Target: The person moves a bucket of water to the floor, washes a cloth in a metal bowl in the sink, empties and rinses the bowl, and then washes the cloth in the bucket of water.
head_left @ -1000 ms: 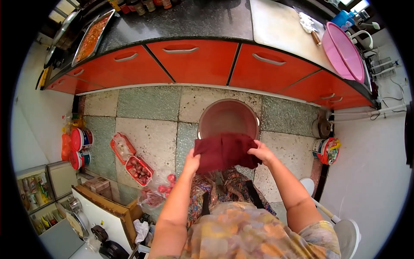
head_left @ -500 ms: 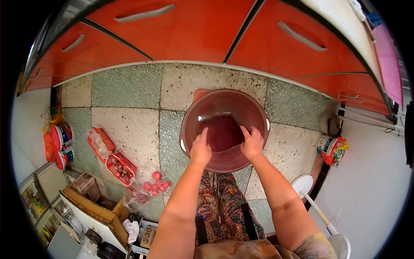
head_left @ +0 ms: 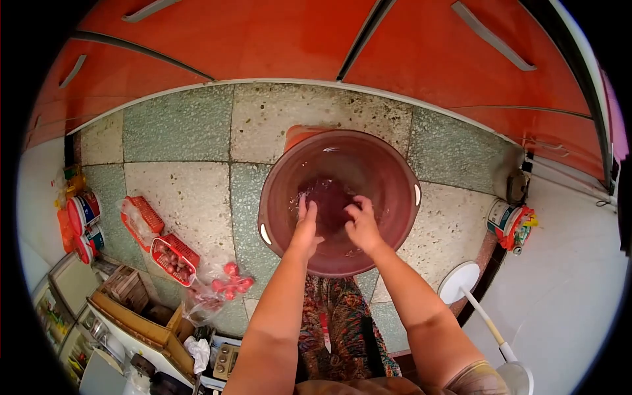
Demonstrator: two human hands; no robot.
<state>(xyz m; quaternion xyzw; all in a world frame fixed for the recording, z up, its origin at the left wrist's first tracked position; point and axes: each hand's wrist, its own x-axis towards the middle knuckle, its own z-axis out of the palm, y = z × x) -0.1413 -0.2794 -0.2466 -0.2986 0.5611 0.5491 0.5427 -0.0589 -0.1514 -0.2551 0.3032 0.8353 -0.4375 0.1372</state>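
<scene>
A large dark pink basin (head_left: pixel 395 217) with water in it stands on the tiled floor. The dark maroon cloth (head_left: pixel 327 196) lies in the water near the basin's middle. My left hand (head_left: pixel 305 227) is over the cloth's left side, fingers pointing away from me; whether they grip the cloth cannot be made out. My right hand (head_left: pixel 361 224) is at the cloth's right side with its fingers bent and apart, holding nothing visible.
Red baskets (head_left: pixel 143 220), one with onions (head_left: pixel 172 258), and a plastic bag with red items (head_left: pixel 227 283) lie at the left. Red cabinets (head_left: pixel 263 39) line the far side. A white round-ended stand (head_left: pixel 459 282) and a bucket (head_left: pixel 505 220) are at the right.
The cloth, earlier stretched between both hands over the basin's near rim, went into the water. Both hands moved down into the basin and closer together. The view tilted downward.
</scene>
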